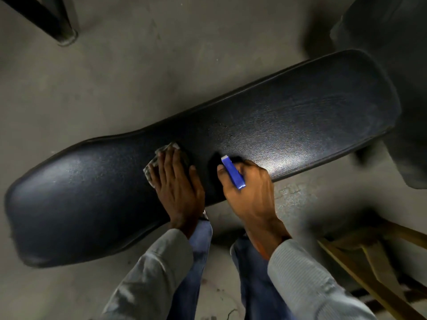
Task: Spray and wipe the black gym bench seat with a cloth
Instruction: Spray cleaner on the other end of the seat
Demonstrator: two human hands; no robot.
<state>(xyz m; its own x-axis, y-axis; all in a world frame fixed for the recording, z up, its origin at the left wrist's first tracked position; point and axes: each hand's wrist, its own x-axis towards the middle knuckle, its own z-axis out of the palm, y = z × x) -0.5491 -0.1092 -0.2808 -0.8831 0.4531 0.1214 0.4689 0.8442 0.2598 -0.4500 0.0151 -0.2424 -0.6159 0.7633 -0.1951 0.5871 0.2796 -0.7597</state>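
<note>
The black gym bench seat (288, 125) runs from lower left to upper right across the view. My left hand (178, 183) lies flat on the seat's middle, pressing a pale patterned cloth (159, 155) whose edges show past the fingertips. Just to its right, my right hand (249, 188) is closed around a blue spray bottle head with a white tip (232, 172), held low over the seat's near edge. The bottle's body is hidden under that hand.
Grey concrete floor (138, 77) surrounds the bench. A black metal leg (57, 26) stands at the top left. A wooden frame (374, 269) sits at the lower right, and a dark bulky object (397, 42) looms at the top right. My knees are below the bench.
</note>
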